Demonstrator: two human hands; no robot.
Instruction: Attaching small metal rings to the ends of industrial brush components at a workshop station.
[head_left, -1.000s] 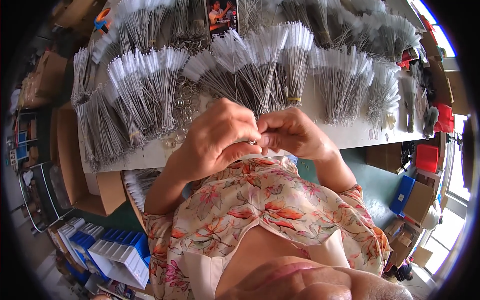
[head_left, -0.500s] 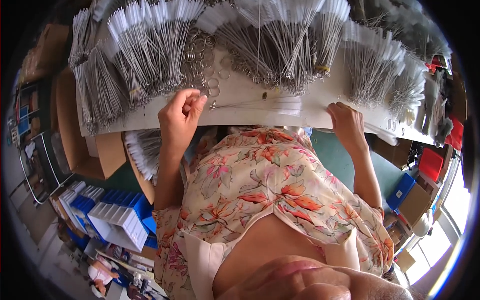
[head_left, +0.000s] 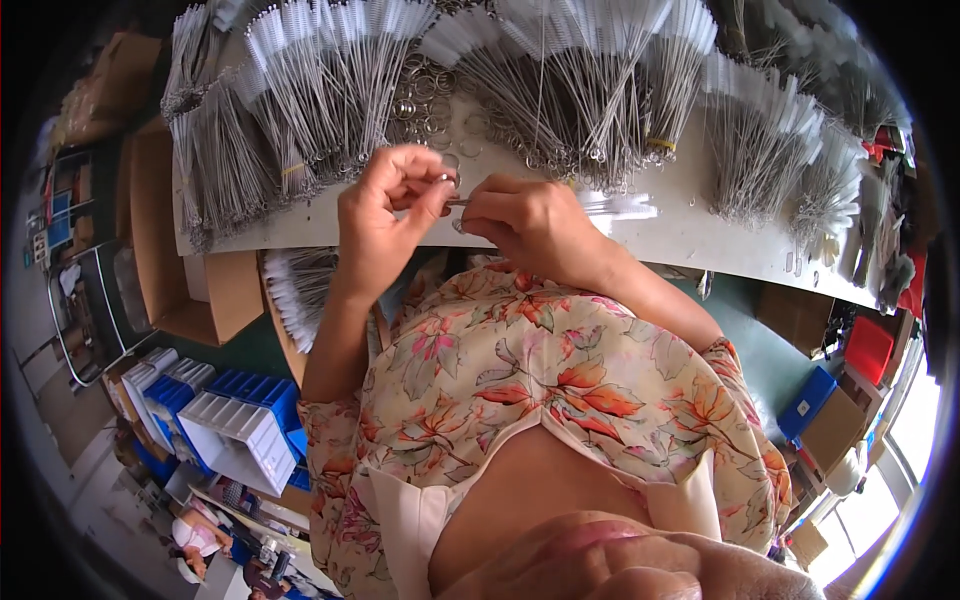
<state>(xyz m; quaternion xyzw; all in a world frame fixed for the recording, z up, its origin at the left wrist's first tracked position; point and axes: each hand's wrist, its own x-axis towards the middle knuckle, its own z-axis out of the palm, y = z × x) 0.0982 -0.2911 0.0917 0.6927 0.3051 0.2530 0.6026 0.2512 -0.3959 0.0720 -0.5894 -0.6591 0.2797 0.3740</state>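
L hand: pinching appar. metal ring | R hand: pinching wire brushes | Status: est. part-done, ring-brush contact unclr. | Loose rings rem. on tabletop

Hands side by side: ring in left, brushes in right.

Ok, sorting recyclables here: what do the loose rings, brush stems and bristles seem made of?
Loose rings: likely metal, shiny silver, given their glints. Brush stems: probably bare metal wire, thin with a grey sheen. Bristles: translucent white, so perhaps plastic; exact type unclear.
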